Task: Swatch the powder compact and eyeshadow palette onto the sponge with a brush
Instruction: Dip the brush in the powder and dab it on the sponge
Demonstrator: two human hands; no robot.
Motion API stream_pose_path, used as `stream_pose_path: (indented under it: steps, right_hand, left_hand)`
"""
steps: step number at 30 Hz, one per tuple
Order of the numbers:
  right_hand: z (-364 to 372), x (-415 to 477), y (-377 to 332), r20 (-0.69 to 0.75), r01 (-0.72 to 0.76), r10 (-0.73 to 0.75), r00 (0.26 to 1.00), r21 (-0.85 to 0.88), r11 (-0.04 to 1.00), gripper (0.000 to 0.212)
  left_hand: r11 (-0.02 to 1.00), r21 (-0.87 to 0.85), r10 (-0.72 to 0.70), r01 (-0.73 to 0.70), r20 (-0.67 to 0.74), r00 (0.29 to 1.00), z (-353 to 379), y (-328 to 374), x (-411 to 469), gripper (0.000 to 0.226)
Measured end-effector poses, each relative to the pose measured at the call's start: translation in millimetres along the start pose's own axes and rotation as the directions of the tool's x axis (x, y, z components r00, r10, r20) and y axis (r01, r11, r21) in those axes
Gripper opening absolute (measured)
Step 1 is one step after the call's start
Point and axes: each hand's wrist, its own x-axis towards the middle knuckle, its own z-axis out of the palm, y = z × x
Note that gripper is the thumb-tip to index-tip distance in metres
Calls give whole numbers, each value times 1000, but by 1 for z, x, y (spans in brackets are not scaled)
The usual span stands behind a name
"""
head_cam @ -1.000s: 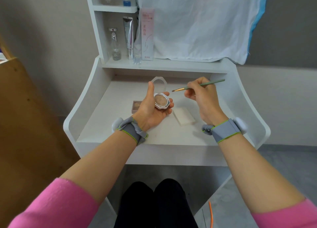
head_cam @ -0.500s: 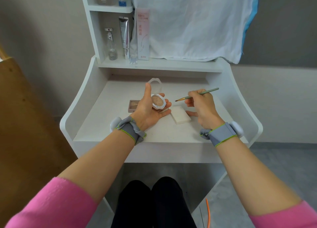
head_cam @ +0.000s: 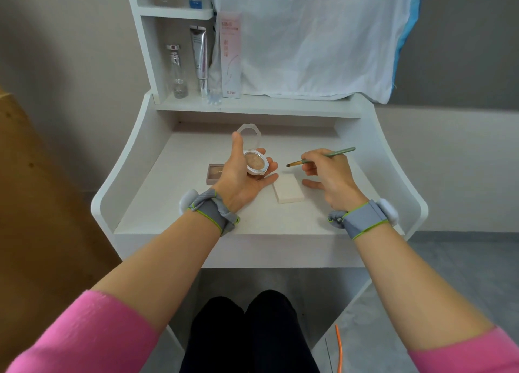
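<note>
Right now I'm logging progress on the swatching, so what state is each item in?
powder compact: lid open, held in left hand
brush: pinched in right hand, tip just above the sponge
sponge: flat on desk, no visible swatch
eyeshadow palette: on desk, partly hidden, open or shut unclear

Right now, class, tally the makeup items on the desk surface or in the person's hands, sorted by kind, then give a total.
Powder compact, open, in the left hand: 1
Eyeshadow palette, on the desk: 1
Sponge, on the desk: 1
Brush, in the right hand: 1
Total: 4
</note>
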Motion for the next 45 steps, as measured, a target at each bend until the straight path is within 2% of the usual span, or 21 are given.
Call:
stream_pose_path:
  steps: [6,11,15,23,45]
  right_hand:
    - [6,5,2,26,41,-41,999,-7,999,11]
    - [7,12,7,-25,86,-88,996,-60,994,13]
    - [8,15,9,-8,98,-99,995,-74,992,16]
    - [12,19,12,30,165,-163,986,-199,966,19]
    - [14,19,15,62,209,-200,978,-278,937,21]
  left_hand:
    - [1000,1,17,-17,-14,1000,-2,-3,5,71]
    - [1000,-4,14,-14,6,1000,-2,0,6,70]
    - [1000,-8,6,-6,6,1000,-3,0,8,71]
    - [1000,3,10,-10,-13,1000,-4,0,10,71]
    - [1000,2,7,-7,-17,1000,-7,-3,13,72]
